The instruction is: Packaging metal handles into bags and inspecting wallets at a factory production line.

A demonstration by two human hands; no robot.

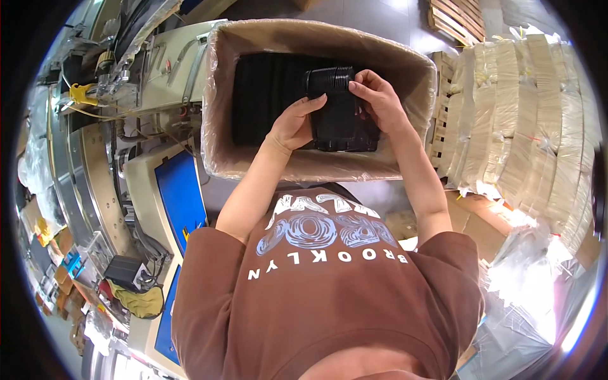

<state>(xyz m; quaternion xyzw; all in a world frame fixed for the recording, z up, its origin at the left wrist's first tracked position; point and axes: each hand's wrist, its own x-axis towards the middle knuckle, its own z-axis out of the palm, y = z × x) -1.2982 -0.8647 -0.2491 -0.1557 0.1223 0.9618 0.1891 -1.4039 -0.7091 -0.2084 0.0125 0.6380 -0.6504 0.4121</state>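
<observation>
Both hands hold a black plastic part [345, 123] with a ribbed, tube-like section at its far end. My left hand [296, 123] grips its left side, with the thumb near the ribbed section. On the other side, my right hand [382, 101] has thumb and fingers closed at the ribbed end's right edge. The part is over a large cardboard box [329, 37] lined with clear plastic film. Black contents [266, 95] fill much of the box's left side; their single shapes are too dark to make out.
At the left stands a beige machine [142, 183] with a blue panel [180, 187], hoses and a yellow-handled fitting [82, 94]. Film-wrapped stacked cardboard [513, 114] rises at the right, beside a wooden pallet [441, 95]. Another pallet [456, 19] lies at the far right.
</observation>
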